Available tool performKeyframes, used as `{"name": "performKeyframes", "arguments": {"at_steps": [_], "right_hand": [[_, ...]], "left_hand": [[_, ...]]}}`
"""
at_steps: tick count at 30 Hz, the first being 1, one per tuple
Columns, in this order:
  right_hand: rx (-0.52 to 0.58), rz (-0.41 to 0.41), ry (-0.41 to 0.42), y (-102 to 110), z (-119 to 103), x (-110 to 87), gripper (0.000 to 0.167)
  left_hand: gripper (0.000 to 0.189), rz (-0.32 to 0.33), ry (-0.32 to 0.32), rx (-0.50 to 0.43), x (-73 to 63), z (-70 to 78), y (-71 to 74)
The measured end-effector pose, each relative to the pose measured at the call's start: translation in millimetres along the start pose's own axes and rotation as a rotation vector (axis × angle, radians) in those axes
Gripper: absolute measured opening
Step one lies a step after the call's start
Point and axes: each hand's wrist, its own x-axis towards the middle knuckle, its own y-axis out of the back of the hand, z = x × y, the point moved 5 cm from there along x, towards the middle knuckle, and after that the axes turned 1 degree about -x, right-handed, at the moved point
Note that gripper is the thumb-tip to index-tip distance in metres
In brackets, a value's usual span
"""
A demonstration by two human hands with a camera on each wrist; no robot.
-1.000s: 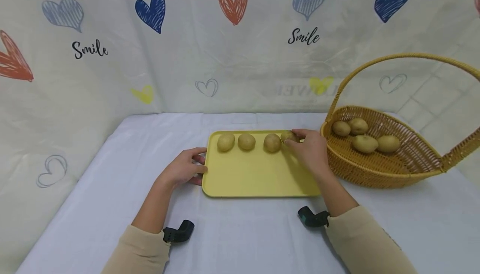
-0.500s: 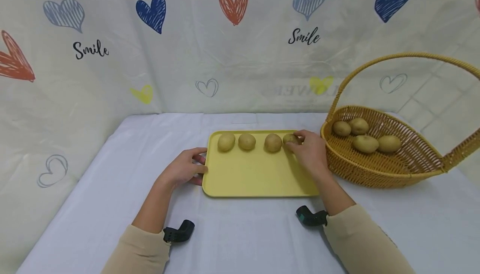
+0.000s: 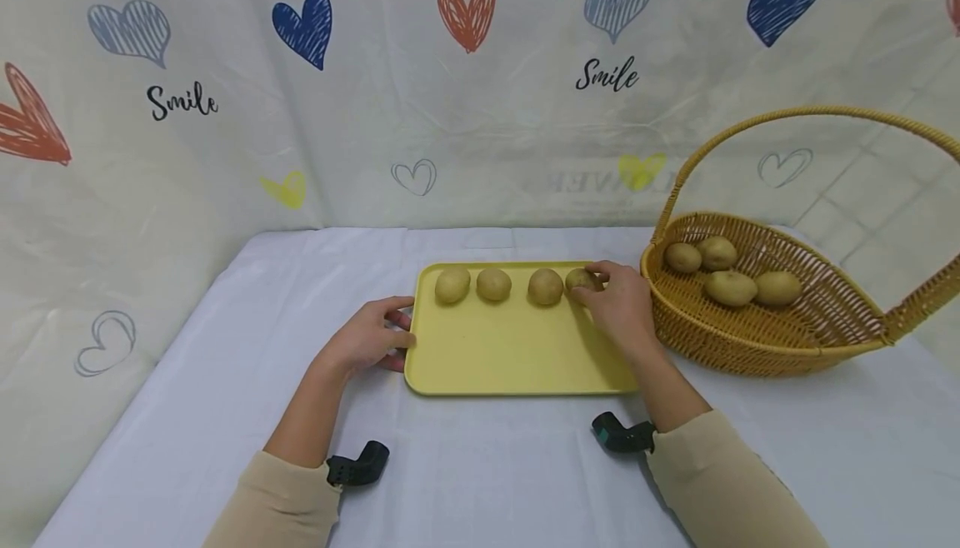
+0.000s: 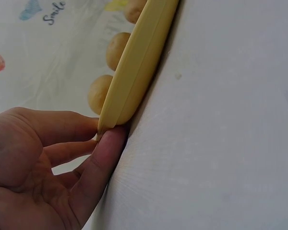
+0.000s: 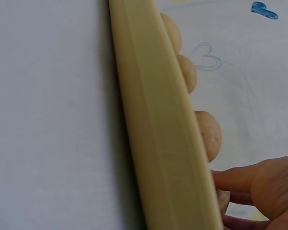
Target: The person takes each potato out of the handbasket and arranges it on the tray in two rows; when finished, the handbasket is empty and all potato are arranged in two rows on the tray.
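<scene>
A yellow tray (image 3: 517, 348) lies on the white-covered table, with three potatoes (image 3: 452, 286) in a row along its far edge. A fourth potato (image 3: 583, 280) ends that row at the back right corner, where my right hand (image 3: 618, 302) holds it between thumb and fingers. The tray wall hides most of this potato in the right wrist view, though the hand (image 5: 273, 191) shows beside it. On the tray's left side my left hand (image 3: 365, 336) grips the rim. The left wrist view shows fingers (image 4: 108, 143) of it above and below that rim.
To the right stands a wicker basket (image 3: 750, 356) with a tall arched handle, close beside my right hand. Several potatoes (image 3: 730, 288) lie inside it. A white curtain (image 3: 480, 115) printed with hearts hangs behind the table.
Over the last second my right hand has shifted the fourth potato slightly right, widening its gap from the third. My left hand stays on the tray rim.
</scene>
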Motion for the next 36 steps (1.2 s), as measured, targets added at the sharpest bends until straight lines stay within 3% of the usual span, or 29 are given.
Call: {"name": "performKeyframes", "arguments": {"at_steps": [11,17,29,36], "right_hand": [[-0.026,0.01,0.04,5.2,-3.5,-2.1,0.047],[0.022,0.02,0.057,11.9,-6.0,-6.9,0.049],[0.088,0.021,0.075,34.2,-21.7,-10.7,0.056],[0.123,0.024,0.114,53.5,-29.5,-9.2,0.058]], "left_hand": [[0.07,-0.013,-0.002,-0.009,1.6,-0.2,-1.1],[0.071,-0.015,0.004,-0.006,2.3,-1.9,-4.3],[0.071,-0.024,-0.012,-0.008,3.6,-1.5,-8.1],[0.071,-0.002,-0.003,0.0,1.5,-0.2,-3.1]]}}
